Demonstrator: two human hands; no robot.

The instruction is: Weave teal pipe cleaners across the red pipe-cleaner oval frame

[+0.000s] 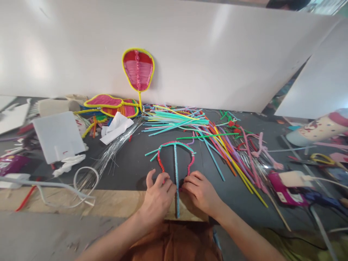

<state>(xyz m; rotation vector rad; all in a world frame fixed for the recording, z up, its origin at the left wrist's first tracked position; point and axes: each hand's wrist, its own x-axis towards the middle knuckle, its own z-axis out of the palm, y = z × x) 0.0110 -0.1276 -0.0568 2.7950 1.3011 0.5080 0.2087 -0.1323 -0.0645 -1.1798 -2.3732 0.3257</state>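
A rounded frame of bent pipe cleaners lies at the table's front edge, red and pink at the sides with a turquoise strip along the top. From the top's middle a light-blue pipe cleaner runs straight down between my hands, its lower end past the wood strip. My left hand pinches the red left side of the frame near its lower end. On the other side, my right hand has its fingers closed around the lower pink part. The frame's bottom is hidden by my fingers. Loose turquoise ends stick out at upper left.
Behind the frame lies a pile of coloured pipe cleaners. A yellow-rimmed pink leaf shape stands against the white board. Silver wires and white paper are left; a magenta glue gun and scissors lie right.
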